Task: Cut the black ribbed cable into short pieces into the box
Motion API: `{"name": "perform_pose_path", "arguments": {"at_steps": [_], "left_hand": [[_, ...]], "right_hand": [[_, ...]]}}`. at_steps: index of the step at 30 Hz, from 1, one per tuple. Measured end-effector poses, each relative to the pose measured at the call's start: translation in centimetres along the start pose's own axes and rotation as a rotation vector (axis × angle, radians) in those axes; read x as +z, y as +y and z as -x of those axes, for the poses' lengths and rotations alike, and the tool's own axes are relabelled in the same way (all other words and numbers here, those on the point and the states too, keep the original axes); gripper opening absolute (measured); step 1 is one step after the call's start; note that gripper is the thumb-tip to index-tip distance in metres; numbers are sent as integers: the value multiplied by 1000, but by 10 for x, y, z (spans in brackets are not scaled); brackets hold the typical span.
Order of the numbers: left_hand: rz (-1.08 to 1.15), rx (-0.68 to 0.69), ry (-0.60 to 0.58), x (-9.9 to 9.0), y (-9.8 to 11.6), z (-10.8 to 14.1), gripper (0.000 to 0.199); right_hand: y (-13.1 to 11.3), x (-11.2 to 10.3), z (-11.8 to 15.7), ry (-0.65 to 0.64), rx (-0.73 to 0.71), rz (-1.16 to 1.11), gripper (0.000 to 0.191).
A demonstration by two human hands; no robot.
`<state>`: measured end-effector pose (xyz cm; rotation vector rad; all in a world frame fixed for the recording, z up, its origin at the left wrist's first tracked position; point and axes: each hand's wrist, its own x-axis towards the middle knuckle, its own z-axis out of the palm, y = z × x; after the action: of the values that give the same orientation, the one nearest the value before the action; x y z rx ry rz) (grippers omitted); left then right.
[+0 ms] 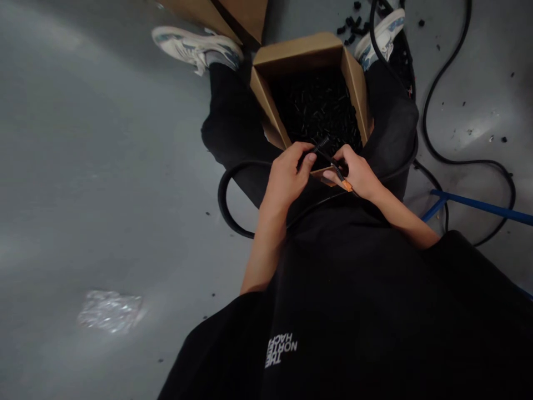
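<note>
My left hand [289, 169] is closed around a black hose [227, 191], whose ribbed-looking end sticks out past the fingertips over the box. The rest of it loops out to the left behind the wrist. In my right hand [356, 172] is a slim dark tool with an orange end [347, 185]; its exact kind is hard to make out. The tool's far tip lies close to the hose end, and I cannot tell whether they touch. Below both hands, an open cardboard box [300, 54] between my legs holds many short black pieces.
Long black hose [431, 94] winds over the floor on the right, near a blue metal frame [487, 206]. Loose black pieces [353, 25] lie by my right shoe. A crumpled clear plastic bag [110, 311] is at lower left. Another cardboard piece [245, 16] stands at the top.
</note>
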<state>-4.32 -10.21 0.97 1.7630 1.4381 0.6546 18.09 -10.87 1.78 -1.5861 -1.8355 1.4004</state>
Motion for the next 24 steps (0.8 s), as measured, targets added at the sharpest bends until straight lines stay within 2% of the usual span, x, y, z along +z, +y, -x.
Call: {"name": "perform_pose_path", "arguments": {"at_steps": [3, 6, 10, 13, 18, 20, 24], "left_hand": [[65, 5, -93, 2, 5, 0, 38], [88, -1, -148, 0, 6, -1, 37], [-58, -7, -60, 0, 4, -1, 30], [-179, 22, -2, 7, 5, 1, 24], [-295, 42, -40, 18, 6, 5, 14], [-318, 10, -19, 17, 1, 6, 16], [-216, -69, 130, 9, -12, 9, 18]], "right_hand": [[-2, -3, -2, 17, -49, -20, 60], [-4, -5, 0, 0, -38, -2, 60], [-3, -5, 6, -14, 14, 24, 56], [0, -5, 7, 9, 19, 33, 55], [1, -7, 1, -44, 17, 104, 55], [0, -9, 0, -65, 37, 147, 49], [0, -12, 0, -96, 78, 246, 41]]}}
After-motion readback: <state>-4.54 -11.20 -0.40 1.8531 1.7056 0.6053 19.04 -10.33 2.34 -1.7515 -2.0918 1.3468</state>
